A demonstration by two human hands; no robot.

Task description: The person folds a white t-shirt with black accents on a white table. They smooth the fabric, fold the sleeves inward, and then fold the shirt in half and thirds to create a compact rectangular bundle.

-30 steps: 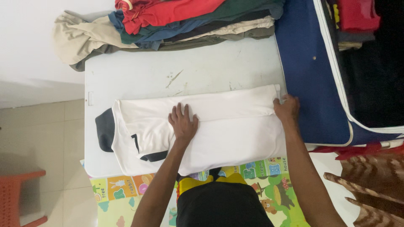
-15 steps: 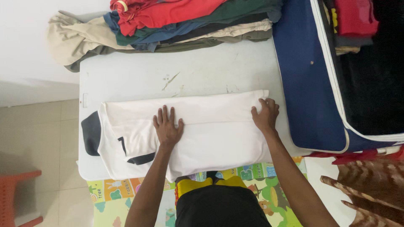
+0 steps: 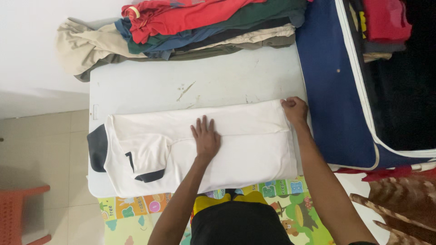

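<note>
White shirt [image 3: 236,154] with a dark collar is spread flat across the near half of the bench [image 3: 150,86], collar end on the left. Left hand [image 3: 205,138] lies palm down on the middle of it, fingers spread apart. Right hand [image 3: 295,110] pinches the far right corner of the fabric. Pile of clothes [image 3: 190,27] sits along the back edge, and a blue suitcase [image 3: 331,90] lies open just beside the bench on the right.

Clothes pile [image 3: 181,27] along the table's [image 3: 218,77] far edge, blue suitcase [image 3: 336,90] off its right edge, red stool [image 3: 22,213] bottom left.
</note>
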